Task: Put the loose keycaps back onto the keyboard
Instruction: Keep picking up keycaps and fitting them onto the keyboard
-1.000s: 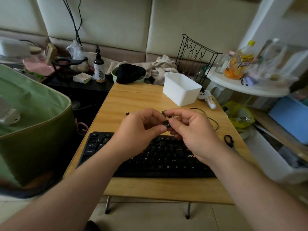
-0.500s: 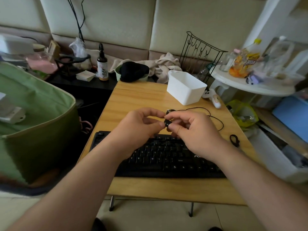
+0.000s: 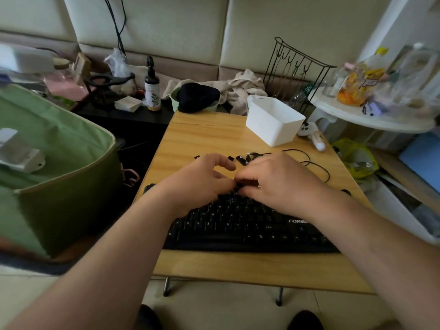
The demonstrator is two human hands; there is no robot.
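My left hand (image 3: 202,181) and right hand (image 3: 278,181) meet fingertip to fingertip over the top rows of the black keyboard (image 3: 240,227), pinching between them a small dark keycap (image 3: 239,185), mostly hidden by my fingers, right at the keys. More loose keycaps (image 3: 240,159) lie on the wooden table (image 3: 209,136) just beyond my hands, near a black cable (image 3: 309,161) and the white bin (image 3: 273,122).

black keyboard (image 3: 238,225), black keycaps (image 3: 241,160), pale wood table (image 3: 214,136), white bin (image 3: 273,120).
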